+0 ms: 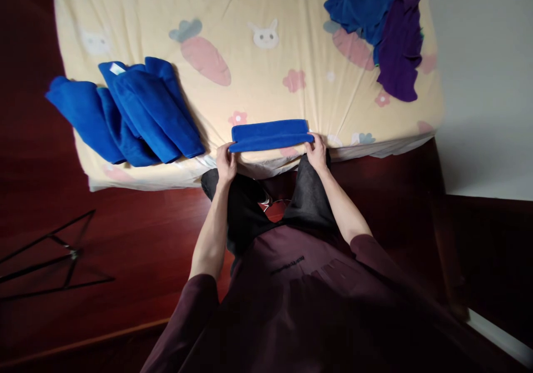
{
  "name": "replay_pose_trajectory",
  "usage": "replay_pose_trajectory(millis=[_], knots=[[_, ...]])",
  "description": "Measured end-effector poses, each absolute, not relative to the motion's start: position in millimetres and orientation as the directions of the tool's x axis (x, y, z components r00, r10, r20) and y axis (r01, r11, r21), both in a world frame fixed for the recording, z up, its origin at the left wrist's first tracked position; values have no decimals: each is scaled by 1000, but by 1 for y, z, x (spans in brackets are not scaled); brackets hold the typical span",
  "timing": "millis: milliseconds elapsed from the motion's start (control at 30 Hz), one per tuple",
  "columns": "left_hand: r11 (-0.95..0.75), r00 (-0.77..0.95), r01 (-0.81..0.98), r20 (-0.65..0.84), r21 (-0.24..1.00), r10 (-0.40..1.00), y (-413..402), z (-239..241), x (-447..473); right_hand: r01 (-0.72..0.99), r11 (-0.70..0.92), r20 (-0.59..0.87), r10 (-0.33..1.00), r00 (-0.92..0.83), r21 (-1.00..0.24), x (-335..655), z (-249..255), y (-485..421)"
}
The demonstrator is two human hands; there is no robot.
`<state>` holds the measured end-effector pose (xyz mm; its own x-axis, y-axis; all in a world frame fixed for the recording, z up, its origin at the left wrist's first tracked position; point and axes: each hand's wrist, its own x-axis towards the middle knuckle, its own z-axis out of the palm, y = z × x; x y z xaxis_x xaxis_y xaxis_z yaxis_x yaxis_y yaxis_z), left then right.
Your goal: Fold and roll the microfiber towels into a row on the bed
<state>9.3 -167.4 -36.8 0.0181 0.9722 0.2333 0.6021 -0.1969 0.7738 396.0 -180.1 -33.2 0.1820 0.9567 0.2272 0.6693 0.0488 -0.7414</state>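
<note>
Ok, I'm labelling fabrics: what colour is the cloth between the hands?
The cloth is blue, shown in the head view.

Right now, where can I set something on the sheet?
Bare sheet lies beyond the folded blue cloth, between the left blue pile and the right blue-purple pile. Crowded spots: both piles and the near middle, where left hand and right hand hold the cloth.
</note>
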Motion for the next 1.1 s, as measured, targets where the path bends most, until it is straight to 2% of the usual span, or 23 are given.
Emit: replay_pose_trajectory(millis=[267,533,633,767,967,1100], knots=[[-89,-110,560,181,824,977,-168,-39,12,661,-21,194,949,250,-750,394,-36,-179],[11,-342,305,99,952,934,-164,-37,12,614,-149,89,937,339,-775,393,-30,-181],[-10,-309,252,90,968,947,-163,-38,8,633,-155,98,933,347,-759,394,-28,-181],[5,-281,292,81,956,956,-164,-36,8,654,-153,96,939,330,-741,393,-25,-181],[-86,-191,327,155,941,969,-167,-34,10,623,-194,53,933,355,-758,391,-20,-181],[-39,-140,407,105,912,985,-167,-34,12,644,-218,56,925,376,-733,390,-19,-181]])
